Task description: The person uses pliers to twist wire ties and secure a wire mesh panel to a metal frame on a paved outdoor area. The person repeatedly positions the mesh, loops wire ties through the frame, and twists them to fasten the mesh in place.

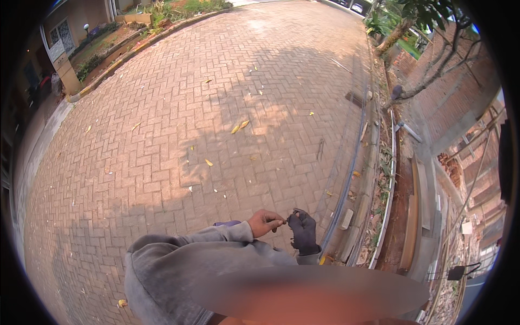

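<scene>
At the lower middle, in front of my grey-sleeved body, both hands are close together. My left hand (pixel 265 223) is bare, its thumb and fingers pinched around something small and dark that I cannot make out. Just right of it, my right hand (pixel 304 232) wears a dark, frayed-looking glove (pixel 306 241). Its fingers are curled, with the tips turned toward the left hand; whatever they hold, if anything, is too small to name. A bit of purple material (pixel 227 223) shows beyond my left sleeve (pixel 216 235).
Brick paving (pixel 162 124) stretches ahead, partly shaded, with scattered yellow leaves (pixel 239 127). Along the right run blue-grey cables (pixel 344 194), a small pale block (pixel 346 219), a kerb and a white pipe (pixel 388 211). Beyond are long boards (pixel 414 216) and a tree (pixel 401 92).
</scene>
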Demonstrator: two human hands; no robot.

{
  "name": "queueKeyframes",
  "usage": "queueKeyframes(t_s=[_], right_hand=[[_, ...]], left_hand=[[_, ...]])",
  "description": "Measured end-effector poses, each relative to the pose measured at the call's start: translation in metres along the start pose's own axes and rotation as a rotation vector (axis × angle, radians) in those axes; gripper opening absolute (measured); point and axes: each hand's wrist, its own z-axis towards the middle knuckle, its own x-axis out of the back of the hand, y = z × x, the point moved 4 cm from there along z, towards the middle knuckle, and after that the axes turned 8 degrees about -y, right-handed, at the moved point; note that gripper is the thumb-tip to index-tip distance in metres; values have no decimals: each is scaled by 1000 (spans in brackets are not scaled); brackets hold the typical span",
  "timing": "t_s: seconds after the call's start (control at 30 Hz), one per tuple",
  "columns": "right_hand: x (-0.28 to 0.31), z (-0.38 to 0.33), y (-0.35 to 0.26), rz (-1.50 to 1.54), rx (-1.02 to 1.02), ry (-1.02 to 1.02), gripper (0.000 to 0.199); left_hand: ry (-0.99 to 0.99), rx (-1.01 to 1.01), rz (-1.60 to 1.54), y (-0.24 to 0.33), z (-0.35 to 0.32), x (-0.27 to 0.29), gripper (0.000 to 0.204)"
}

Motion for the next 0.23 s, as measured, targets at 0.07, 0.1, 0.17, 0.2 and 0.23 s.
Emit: queueKeyframes(t_s=[0.07,0.1,0.17,0.2,0.23], right_hand=[[9,23,3,26,15,-15,24],[14,33,4,60,26,-43,23],[28,58,7,47,36,-66,23],[37,72,10,1,33,-63,23],[48,89,12,-49,29,-59,22]], left_hand=[[57,19,-15,-7,23,9,21],[84,32,-5,-10,33,14,21],[133,79,32,-13,60,25,21],[114,72,49,-14,76,30,22],[94,90,108,-14,94,36,22]])
